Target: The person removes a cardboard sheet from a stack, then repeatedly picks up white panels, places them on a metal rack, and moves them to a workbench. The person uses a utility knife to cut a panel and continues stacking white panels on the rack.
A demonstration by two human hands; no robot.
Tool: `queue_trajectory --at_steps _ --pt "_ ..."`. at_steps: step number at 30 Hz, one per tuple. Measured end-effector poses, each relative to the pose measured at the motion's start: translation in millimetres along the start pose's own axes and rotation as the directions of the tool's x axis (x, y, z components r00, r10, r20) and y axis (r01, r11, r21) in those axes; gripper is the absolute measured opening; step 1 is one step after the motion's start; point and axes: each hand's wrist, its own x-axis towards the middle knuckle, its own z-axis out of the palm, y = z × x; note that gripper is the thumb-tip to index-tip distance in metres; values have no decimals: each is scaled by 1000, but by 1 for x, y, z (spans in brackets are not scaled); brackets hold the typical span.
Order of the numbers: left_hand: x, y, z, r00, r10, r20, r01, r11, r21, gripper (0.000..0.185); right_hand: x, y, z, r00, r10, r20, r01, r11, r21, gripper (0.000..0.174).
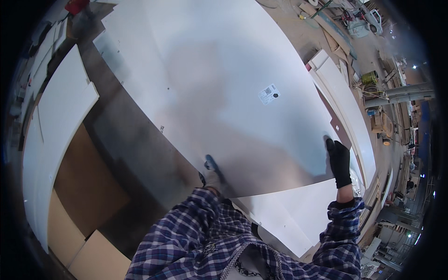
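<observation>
A large, glossy grey-white sheet panel [245, 147] spreads out before me, carrying a blurred reflection. A paper label [268, 93] with a printed code and a dark spot lies on its face. My left hand [212, 176], in a grey and blue glove, grips the panel's left edge near the lower corner, its thumb on the face. On the opposite edge, my right hand [338, 162] in a black glove holds the panel with the thumb over the face; its other fingers are partly hidden. Below the panel's near edge, another white sheet [297, 213] shows.
White boards [59, 101] and brown boards [87, 182] lie at the left. More white panels [344, 101] are stacked along the right. Beyond them are a metal beam [402, 95], a yellow-green container [370, 77] and workshop clutter on the floor.
</observation>
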Motion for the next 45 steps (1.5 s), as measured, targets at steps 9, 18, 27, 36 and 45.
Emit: queue_trajectory --at_steps 9,18,27,36,45 --pt "34 -69 -81 980 101 -171 -161 908 -387 51 -51 54 120 978 99 185 -142 962 234 51" --pt "33 -96 -114 991 -13 -137 -51 889 -454 53 -89 85 195 932 177 316 -234 961 150 51" --pt "43 -103 -132 957 204 -206 -234 963 -135 49 -108 84 245 987 -162 -21 159 981 -108 32" --pt "77 -113 -147 863 403 -304 -352 912 210 39 -153 45 270 976 42 213 -11 989 -145 91" --pt "60 -82 -133 938 342 -59 -347 919 -189 40 -140 36 266 886 311 344 -290 950 -113 90"
